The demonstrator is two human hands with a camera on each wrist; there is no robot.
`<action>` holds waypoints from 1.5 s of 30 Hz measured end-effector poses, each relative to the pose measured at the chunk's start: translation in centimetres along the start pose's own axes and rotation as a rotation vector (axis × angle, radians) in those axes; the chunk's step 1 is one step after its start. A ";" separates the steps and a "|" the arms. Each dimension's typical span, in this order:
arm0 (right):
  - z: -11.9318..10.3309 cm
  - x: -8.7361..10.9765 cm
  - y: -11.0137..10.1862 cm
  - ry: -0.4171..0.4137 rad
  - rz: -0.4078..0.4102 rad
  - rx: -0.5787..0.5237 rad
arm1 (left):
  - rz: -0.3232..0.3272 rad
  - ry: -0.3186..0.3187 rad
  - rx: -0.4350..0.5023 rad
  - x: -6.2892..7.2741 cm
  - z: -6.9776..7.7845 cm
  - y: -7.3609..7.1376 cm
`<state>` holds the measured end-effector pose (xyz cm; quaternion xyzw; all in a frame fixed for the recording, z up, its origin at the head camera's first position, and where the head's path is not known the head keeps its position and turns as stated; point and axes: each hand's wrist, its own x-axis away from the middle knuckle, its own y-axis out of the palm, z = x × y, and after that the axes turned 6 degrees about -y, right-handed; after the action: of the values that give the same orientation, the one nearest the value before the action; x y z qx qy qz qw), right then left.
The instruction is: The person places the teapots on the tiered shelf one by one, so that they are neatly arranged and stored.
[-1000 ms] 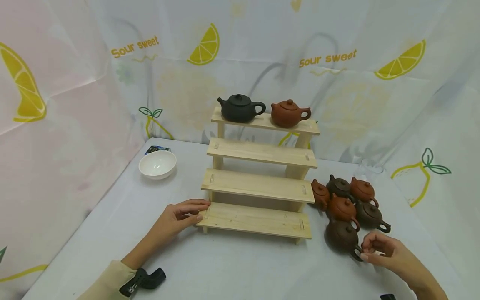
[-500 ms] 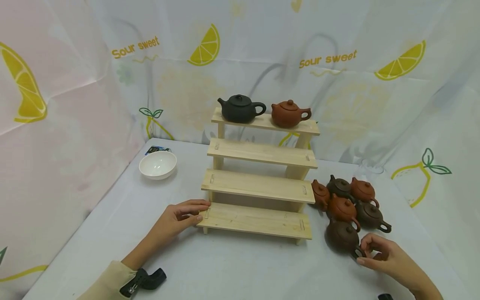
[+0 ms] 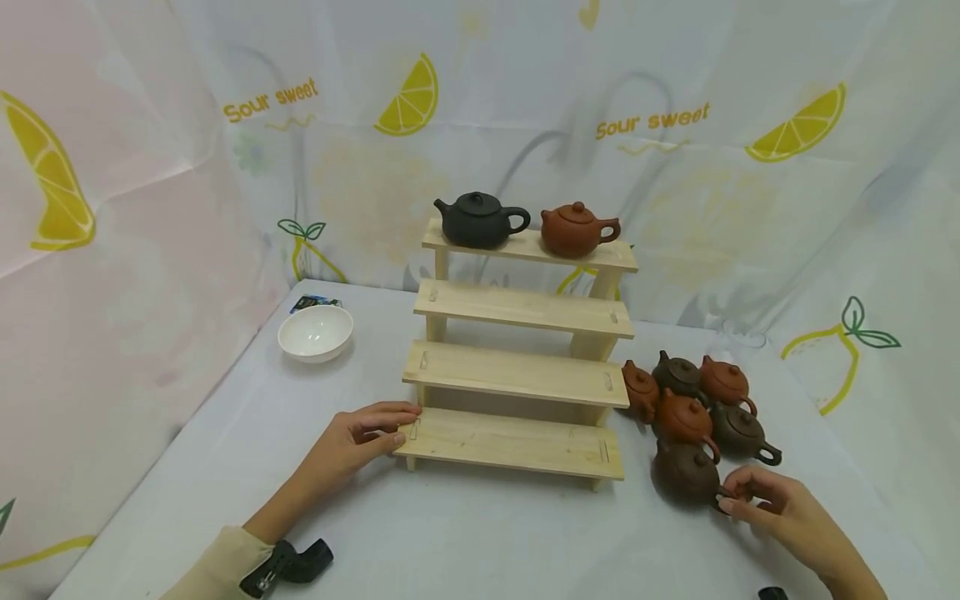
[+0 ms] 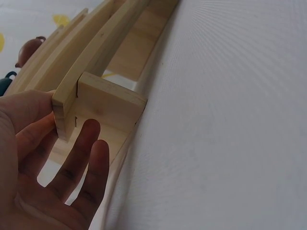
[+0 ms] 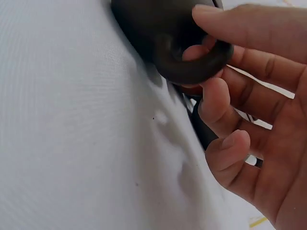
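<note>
While lemon-printed cloth borders the white bench, a bowl sits near its left edge; the left hand grips the lowest shelf's left end with its fingers; bench stretches in front; rightward, the right hand's fingers pinch a dark teapot's handle, beside clustered teapots.

the teapot, dark brown and lidded, handle toward the near right, sits just right of the stand, upright, pale wood, four-tiered.
</note>
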<state>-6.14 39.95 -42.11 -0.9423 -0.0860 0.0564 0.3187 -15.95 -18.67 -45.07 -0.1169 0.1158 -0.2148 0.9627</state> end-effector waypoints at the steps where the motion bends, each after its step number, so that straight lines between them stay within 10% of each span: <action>1: 0.1 0.0 0.0 0.006 0.009 -0.010 | 0.001 -0.001 -0.001 0.0 0.0 0.0; 20: 1.1 -0.1 -0.2 0.052 -0.108 -0.408 | 0.016 -0.046 -0.030 0.1 0.5 -0.2; 45: 1.0 0.1 0.0 -0.037 -0.043 -0.350 | 0.023 -0.071 -0.035 0.0 0.6 0.0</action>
<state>-6.25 40.59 -42.91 -0.9801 -0.1206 0.0508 0.1492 -15.82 -18.57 -44.50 -0.1398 0.0867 -0.1973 0.9664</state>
